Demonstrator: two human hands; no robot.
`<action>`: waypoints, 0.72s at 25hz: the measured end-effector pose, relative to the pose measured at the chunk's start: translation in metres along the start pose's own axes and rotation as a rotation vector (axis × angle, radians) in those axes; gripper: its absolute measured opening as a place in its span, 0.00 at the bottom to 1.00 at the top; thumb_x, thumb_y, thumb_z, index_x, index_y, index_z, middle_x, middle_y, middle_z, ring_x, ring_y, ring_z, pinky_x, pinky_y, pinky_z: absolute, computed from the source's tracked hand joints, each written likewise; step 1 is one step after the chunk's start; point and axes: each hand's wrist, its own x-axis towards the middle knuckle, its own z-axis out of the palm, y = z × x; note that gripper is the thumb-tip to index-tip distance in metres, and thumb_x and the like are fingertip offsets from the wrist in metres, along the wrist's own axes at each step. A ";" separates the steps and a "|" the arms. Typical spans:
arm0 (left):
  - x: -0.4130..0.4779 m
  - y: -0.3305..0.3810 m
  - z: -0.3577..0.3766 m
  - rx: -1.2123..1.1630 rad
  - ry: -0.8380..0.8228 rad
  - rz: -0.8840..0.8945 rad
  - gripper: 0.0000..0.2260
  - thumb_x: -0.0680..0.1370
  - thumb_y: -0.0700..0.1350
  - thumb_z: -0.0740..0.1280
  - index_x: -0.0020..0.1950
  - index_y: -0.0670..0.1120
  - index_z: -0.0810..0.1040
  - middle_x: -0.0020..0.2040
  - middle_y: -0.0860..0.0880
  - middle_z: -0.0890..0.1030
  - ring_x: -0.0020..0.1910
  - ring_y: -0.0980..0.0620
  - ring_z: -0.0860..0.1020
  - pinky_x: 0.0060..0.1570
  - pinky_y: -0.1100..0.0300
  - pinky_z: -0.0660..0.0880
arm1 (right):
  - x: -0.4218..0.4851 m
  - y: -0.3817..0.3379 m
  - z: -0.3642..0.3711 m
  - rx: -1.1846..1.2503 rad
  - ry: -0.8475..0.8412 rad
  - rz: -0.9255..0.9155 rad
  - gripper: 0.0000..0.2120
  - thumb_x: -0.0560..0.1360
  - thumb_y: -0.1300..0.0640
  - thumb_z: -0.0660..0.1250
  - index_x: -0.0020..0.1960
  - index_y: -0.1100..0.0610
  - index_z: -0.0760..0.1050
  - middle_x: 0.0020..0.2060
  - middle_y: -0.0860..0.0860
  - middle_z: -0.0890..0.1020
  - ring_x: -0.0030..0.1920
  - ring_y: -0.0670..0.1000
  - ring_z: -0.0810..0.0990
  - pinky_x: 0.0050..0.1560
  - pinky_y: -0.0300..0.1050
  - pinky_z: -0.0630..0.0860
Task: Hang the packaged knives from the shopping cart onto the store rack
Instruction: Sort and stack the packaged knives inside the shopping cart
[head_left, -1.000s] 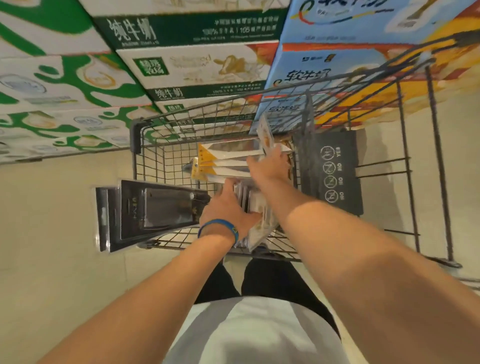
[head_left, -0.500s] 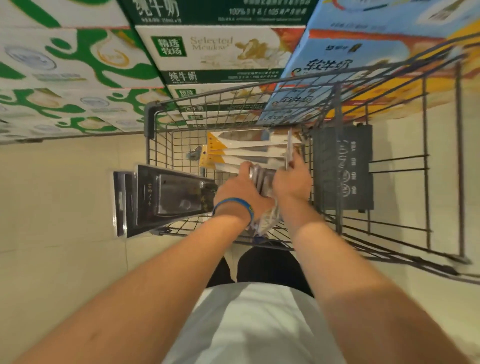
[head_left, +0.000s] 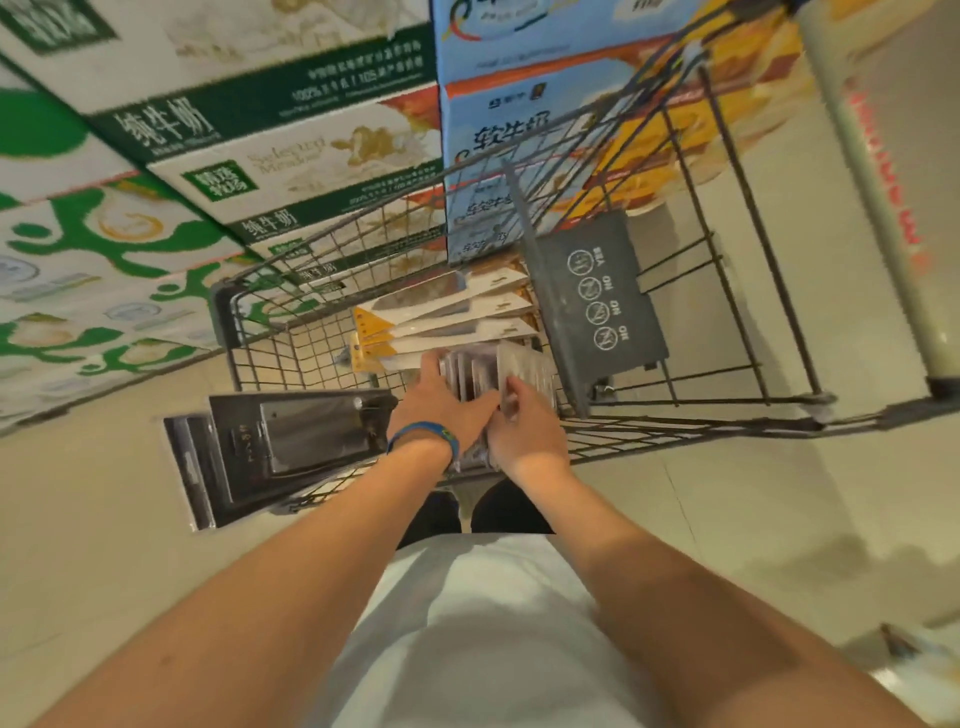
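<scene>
A wire shopping cart (head_left: 691, 291) stands in front of me. Inside it lie several white and yellow packaged knives (head_left: 441, 317), stacked flat. Nearer to me stands a bundle of clear packaged knives (head_left: 519, 364) on edge. My left hand (head_left: 441, 405), with a blue wristband, rests against the bundle's left side with its fingers reaching forward. My right hand (head_left: 524, 421) pinches the near edge of one pack in the bundle. Two dark boxed knife packs (head_left: 291, 441) lie over the cart's left rim. No store rack is in view.
Stacked milk cartons in green and white (head_left: 218, 171) and in blue and orange (head_left: 519, 119) fill the space beyond the cart. A dark plastic child-seat flap (head_left: 597, 296) with warning icons stands inside the cart on the right. Pale floor tiles lie on both sides.
My right hand has drawn back from the flat white packs to the upright clear bundle. Both hands now sit close together on that bundle. The view has tilted to the right.
</scene>
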 end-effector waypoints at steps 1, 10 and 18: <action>-0.001 0.006 -0.001 -0.039 0.000 -0.032 0.41 0.65 0.71 0.66 0.73 0.56 0.58 0.56 0.48 0.80 0.48 0.43 0.78 0.44 0.55 0.71 | 0.003 0.001 -0.006 -0.042 -0.036 -0.011 0.25 0.79 0.47 0.65 0.76 0.48 0.69 0.67 0.50 0.79 0.65 0.54 0.78 0.60 0.47 0.74; -0.005 0.013 0.009 0.038 0.142 -0.159 0.29 0.71 0.57 0.70 0.68 0.57 0.62 0.51 0.45 0.82 0.44 0.41 0.80 0.41 0.51 0.75 | 0.000 -0.028 -0.034 -0.041 -0.093 -0.282 0.29 0.81 0.59 0.61 0.81 0.51 0.58 0.80 0.50 0.60 0.77 0.53 0.63 0.76 0.45 0.60; -0.014 0.009 0.007 0.020 0.156 -0.213 0.36 0.65 0.61 0.75 0.68 0.60 0.61 0.39 0.53 0.74 0.38 0.45 0.76 0.38 0.54 0.74 | 0.055 -0.009 -0.160 -0.114 0.061 -0.190 0.19 0.82 0.53 0.61 0.73 0.49 0.72 0.66 0.48 0.80 0.62 0.50 0.78 0.59 0.43 0.69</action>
